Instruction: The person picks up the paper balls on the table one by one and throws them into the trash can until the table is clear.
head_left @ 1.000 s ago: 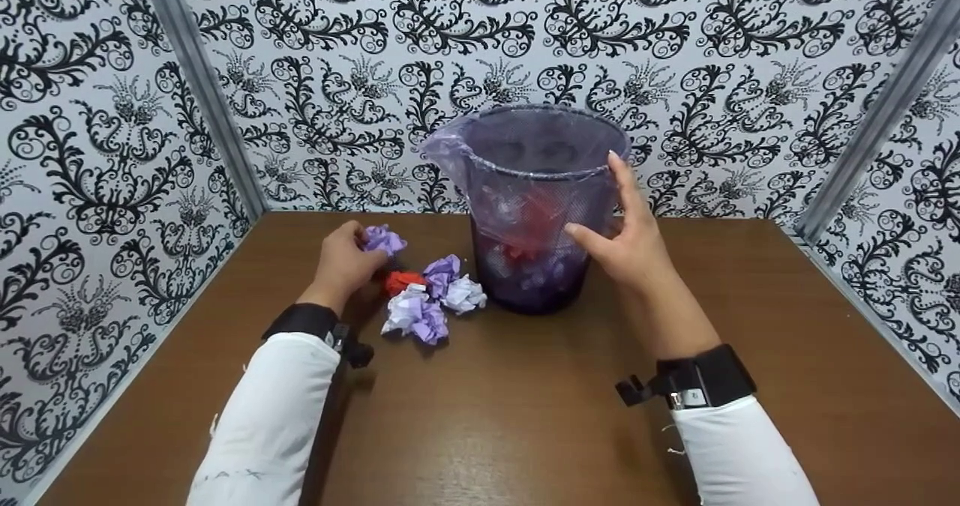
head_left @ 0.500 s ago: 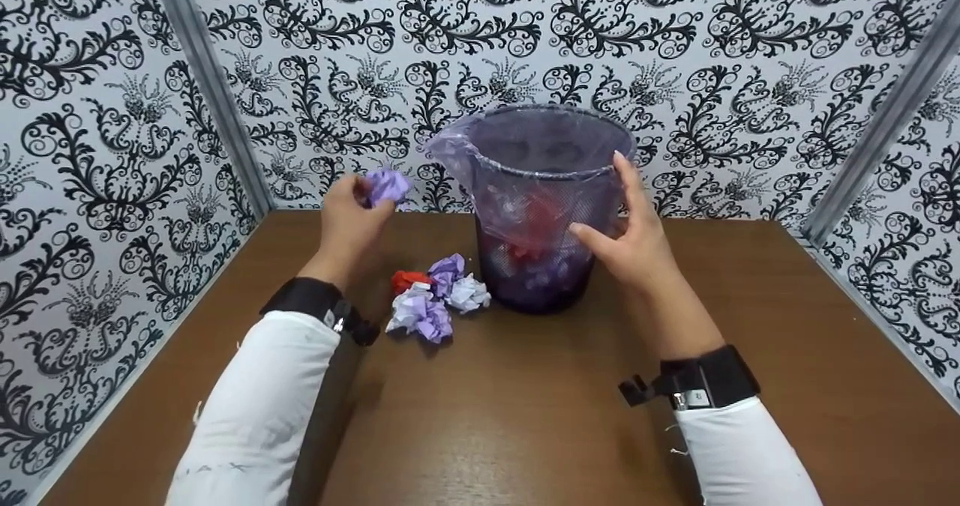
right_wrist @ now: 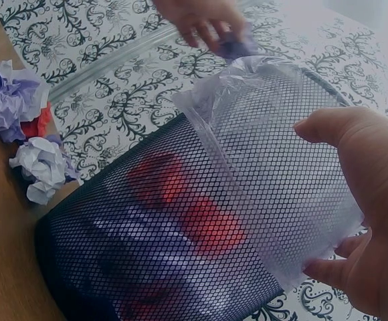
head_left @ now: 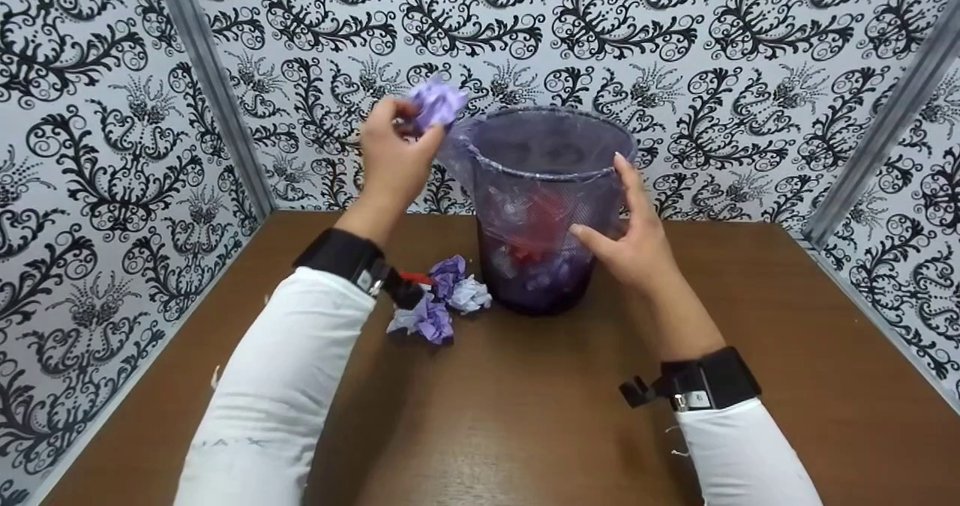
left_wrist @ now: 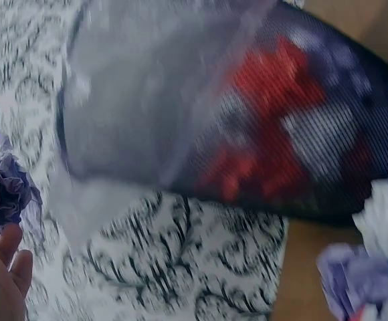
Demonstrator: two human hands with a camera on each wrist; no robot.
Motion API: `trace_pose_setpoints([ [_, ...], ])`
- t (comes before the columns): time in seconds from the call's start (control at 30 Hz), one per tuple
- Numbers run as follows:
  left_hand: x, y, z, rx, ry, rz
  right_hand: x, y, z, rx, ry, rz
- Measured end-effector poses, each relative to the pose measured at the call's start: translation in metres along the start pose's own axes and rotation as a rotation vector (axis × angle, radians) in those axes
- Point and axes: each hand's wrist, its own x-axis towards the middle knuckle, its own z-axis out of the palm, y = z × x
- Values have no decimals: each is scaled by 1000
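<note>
My left hand pinches a crumpled purple paper ball in the air, left of the mesh waste bin and slightly above its rim. In the left wrist view the same paper ball shows at the left edge, partly covered by fingers. My right hand holds the bin's right side, thumb on the front and a fingertip at the rim. A thin purple plastic liner folds over the rim. Through the mesh, red paper balls and paler ones are visible inside.
Left of the bin, several crumpled paper balls lie in a cluster on the brown table: a purple one, a white one and a red one partly hidden by the left wrist's camera. Patterned panels enclose the back and sides.
My left hand has lifted the purple paper ball off the table, then carried it up and rightward to the bin's rim. The right hand stays on the bin.
</note>
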Motion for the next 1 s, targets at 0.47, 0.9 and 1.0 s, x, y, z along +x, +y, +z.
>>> trace_pose_setpoints([
  [0.47,-3,36,53,112,-165,116,-2,-3,0,-6,-5,15],
  [0.9,-6,37,64,272,-274,126,-2,-1,0,40,-10,-7],
  [1.0,-7,39,64,276,-287,123,-2,-1,0,32,-14,-5],
])
